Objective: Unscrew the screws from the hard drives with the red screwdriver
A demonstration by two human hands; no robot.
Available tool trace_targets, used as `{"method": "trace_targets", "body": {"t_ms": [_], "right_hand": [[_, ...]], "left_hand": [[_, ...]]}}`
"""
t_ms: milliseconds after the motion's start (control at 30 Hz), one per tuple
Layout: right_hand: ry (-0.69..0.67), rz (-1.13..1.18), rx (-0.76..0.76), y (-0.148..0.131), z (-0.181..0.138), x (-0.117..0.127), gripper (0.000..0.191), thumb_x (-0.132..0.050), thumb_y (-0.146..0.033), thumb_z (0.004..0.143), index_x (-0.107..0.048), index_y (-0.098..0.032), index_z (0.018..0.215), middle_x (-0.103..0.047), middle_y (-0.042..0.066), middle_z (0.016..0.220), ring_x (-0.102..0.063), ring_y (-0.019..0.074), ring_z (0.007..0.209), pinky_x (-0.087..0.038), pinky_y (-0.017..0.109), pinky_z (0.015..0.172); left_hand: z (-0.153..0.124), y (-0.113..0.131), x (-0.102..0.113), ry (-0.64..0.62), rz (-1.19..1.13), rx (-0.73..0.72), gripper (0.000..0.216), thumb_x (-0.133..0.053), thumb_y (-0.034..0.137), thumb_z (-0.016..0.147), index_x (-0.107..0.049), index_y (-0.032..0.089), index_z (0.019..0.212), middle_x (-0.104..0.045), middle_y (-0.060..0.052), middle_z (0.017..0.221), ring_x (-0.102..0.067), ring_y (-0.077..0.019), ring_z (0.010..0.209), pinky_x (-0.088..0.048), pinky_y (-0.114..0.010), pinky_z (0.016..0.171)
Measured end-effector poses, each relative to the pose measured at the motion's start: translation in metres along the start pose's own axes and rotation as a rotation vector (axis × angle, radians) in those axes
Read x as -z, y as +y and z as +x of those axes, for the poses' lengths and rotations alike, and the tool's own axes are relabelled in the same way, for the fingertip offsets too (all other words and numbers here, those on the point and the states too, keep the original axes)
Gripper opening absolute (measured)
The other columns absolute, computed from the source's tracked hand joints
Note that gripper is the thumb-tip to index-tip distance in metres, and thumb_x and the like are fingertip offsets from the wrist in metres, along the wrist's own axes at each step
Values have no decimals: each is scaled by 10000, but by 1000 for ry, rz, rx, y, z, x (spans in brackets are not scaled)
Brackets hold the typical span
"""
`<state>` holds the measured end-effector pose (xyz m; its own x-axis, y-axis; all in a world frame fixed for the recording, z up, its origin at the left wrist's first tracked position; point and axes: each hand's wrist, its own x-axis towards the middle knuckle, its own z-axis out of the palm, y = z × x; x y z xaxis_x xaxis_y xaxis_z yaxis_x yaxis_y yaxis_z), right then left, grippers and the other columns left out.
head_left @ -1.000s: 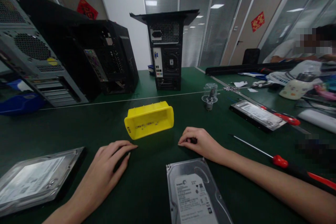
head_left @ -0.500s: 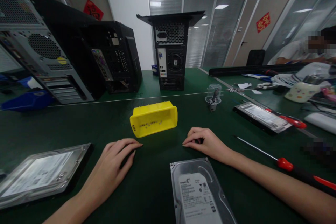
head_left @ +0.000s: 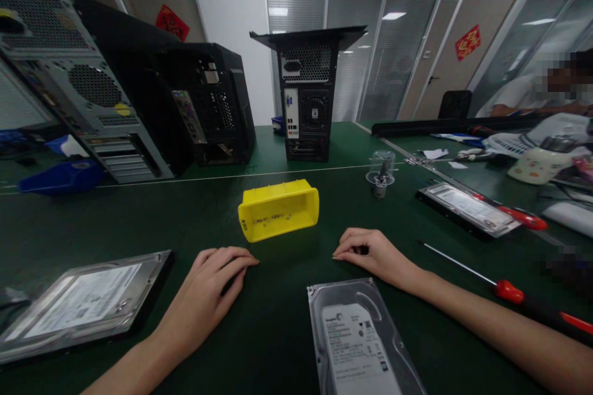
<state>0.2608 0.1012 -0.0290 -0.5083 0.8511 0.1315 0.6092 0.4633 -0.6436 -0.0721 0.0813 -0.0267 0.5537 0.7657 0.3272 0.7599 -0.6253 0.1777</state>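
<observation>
My left hand [head_left: 215,290] rests on the green table with nothing in it, open, its fingers loosely bent and the thumb a little apart. To its left lies a hard drive [head_left: 88,299], label up. My right hand [head_left: 368,250] is closed, thumb and fingertips meeting on the tabletop, and I see nothing between them. Just in front of that wrist, nearer me, is a second hard drive [head_left: 354,333], cut off by the lower edge. Beyond both hands a yellow plastic bin [head_left: 280,210] is tipped on its side, its opening facing me, with several small screws inside.
A screwdriver [head_left: 509,292] lies beside my right forearm. Farther right are another hard drive [head_left: 470,207] and a red-handled tool [head_left: 523,218]. A clear plastic cup [head_left: 382,170] stands mid-table. Computer cases [head_left: 308,99] line the back and left. A person [head_left: 519,95] sits at far right.
The whole view has shifted slightly right and down in the picture. Both hands stay in nearly the same place on the table; the left thumb sits a bit closer under the forefinger.
</observation>
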Motion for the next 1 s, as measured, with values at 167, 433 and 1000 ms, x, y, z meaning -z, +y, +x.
{"method": "trace_targets", "body": {"t_ms": [167, 433, 1000], "right_hand": [[-13, 19, -11, -3, -2, 5, 225, -556, -321, 911, -611, -141, 1035, -638, 55, 1025, -628, 161, 883, -536, 357, 767], [-25, 19, -54, 6, -5, 14, 253, -550, -339, 914, -602, -142, 1063, -635, 56, 1026, -629, 158, 865, -538, 352, 751], [-17, 14, -5, 3, -4, 10, 241, -556, -336, 910, -607, -143, 1045, -637, 54, 1017, -627, 155, 861, -538, 346, 746]], "left_hand": [[-1, -1, 0, 5, -7, -3, 292, -430, 182, 931, -610, 271, 1142, -619, -28, 1155, -570, -210, 1040, -436, -371, 883], [-1, -1, 0, -2, -9, 2, 292, -437, 193, 932, -609, 268, 1156, -618, -29, 1167, -570, -215, 1044, -448, -375, 881], [3, -7, -11, 3, 0, 63, 398, -418, 283, 966, -441, 270, 1363, -503, -72, 1371, -494, -242, 1232, -453, -463, 993]]}}
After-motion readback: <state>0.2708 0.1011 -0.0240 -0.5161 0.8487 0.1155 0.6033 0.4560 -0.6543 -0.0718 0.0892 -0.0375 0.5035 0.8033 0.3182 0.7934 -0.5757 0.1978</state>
